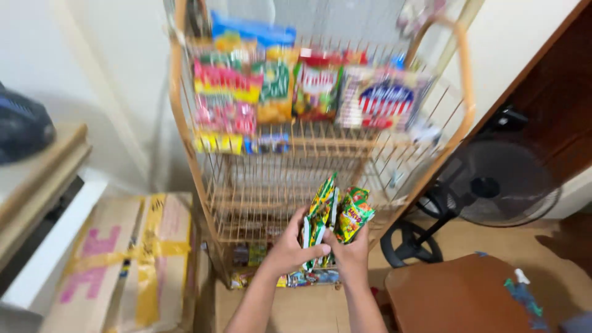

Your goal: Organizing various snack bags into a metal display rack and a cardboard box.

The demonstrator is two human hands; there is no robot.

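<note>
Head view, looking down. Wire rack (203,179) with tan frame fills centre frame, rising from bottom centre to the top edge. Its upper shelf holds a row of snack bags (296,86), upright, colours mixed; lower shelves carry smaller packets, blurred. Taped cardboard box (123,259) lies at lower left, just beside the rack. Black standing fan (493,185) sits at right, near the rack's right post. Brown stool seat (462,296) at lower right, with a small spray bottle (524,293) on it. Left hand (290,250) and right hand (351,256), lower centre, are both closed on a bundle of green snack packets (336,213), held upright in front of the rack's middle shelf. Hands are close together, the packets between them; left thumb lies across the packet fronts.
</note>
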